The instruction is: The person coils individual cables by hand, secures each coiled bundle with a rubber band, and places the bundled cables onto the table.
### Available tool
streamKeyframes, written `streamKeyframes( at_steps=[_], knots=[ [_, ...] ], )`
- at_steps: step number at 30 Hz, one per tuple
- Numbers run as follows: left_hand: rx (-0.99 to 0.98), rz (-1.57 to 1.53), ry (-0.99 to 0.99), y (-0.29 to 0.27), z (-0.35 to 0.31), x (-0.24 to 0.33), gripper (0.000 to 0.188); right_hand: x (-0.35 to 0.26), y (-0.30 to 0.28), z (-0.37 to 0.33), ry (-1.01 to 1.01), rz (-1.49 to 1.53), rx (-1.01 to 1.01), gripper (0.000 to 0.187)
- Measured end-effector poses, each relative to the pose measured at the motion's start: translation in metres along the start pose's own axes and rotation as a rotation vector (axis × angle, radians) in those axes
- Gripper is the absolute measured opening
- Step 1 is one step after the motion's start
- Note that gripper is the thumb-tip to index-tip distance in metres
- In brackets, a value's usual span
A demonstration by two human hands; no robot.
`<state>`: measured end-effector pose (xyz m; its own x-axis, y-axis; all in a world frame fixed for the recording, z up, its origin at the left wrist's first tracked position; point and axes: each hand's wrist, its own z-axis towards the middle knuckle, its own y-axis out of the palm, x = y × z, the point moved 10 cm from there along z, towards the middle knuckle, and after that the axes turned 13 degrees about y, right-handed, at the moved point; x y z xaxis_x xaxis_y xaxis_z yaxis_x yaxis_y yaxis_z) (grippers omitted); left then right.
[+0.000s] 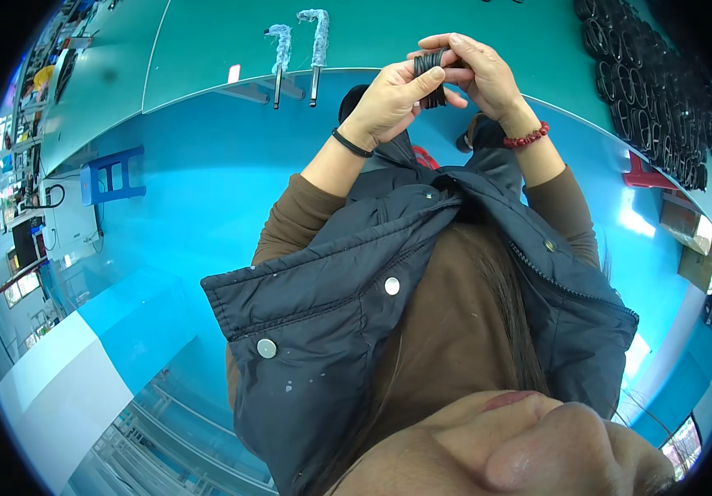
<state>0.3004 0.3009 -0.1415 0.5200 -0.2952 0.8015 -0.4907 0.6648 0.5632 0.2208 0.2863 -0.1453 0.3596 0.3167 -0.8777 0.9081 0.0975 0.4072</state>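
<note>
1. Head view: the bundle of black rings [431, 76] is mostly covered by fingers, so how many rings it holds is hard to make out. A row of black coils [649, 99] at the far right runs off into the dark rim.
2. The hands are raised over the edge of a green table [207, 41]; two foam-wrapped rods [298, 45] stick out at that edge. A blue floor lies below, with a blue stool [112, 175] at the left.
3. The bundle's long axis runs roughly up and down in the picture, between both hands.
4. The left hand [389, 101] pinches the bundle with its thumb on top; the right hand [480, 70] curls its fingers over the upper end.
</note>
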Motion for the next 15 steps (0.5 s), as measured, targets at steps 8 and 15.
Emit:
streamKeyframes(
  at_steps=[8,15],
  knots=[
    [0.040,0.083,0.058,-0.006,0.003,0.002,0.032,0.007,0.008,-0.005,0.118,0.080,-0.069,0.041],
    [-0.106,0.154,0.039,0.006,0.008,-0.004,0.026,0.005,0.033,-0.013,0.163,-0.014,-0.199,0.046]
  ],
)
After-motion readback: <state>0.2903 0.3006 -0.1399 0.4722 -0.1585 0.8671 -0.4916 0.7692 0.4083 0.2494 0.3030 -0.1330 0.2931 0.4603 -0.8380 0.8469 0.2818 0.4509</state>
